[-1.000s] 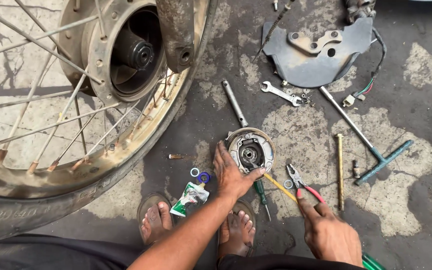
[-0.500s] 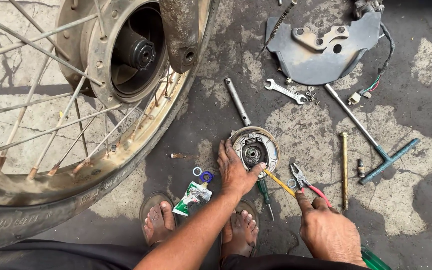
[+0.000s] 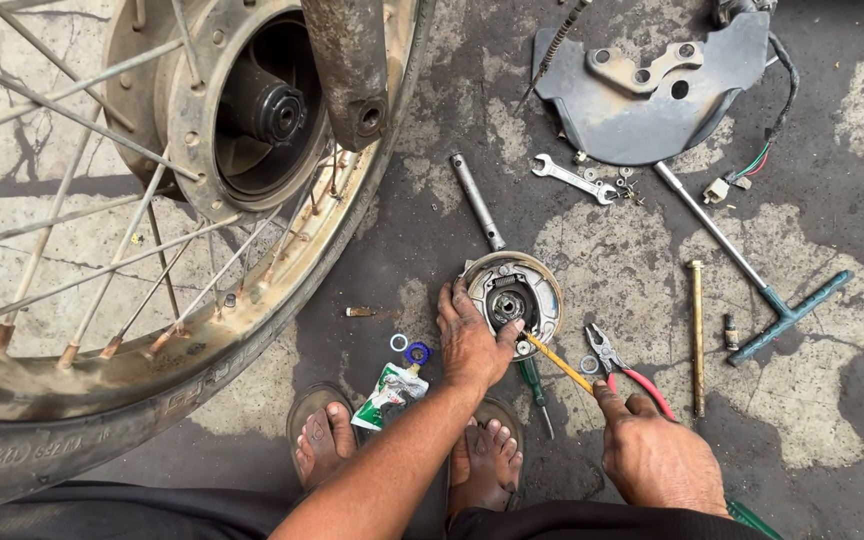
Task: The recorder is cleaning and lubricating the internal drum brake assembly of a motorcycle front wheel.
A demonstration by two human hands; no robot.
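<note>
Head view: yellow tool [image 3: 558, 363] points up-left into brake plate [image 3: 512, 290].

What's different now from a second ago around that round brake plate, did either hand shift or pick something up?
The right hand has gone from resting near the red-handled pliers to holding a yellow-handled tool, whose tip now points at the brake plate. The left hand stays on the plate's near edge. The plate, spanner and T-handle wrench have not moved.
</note>
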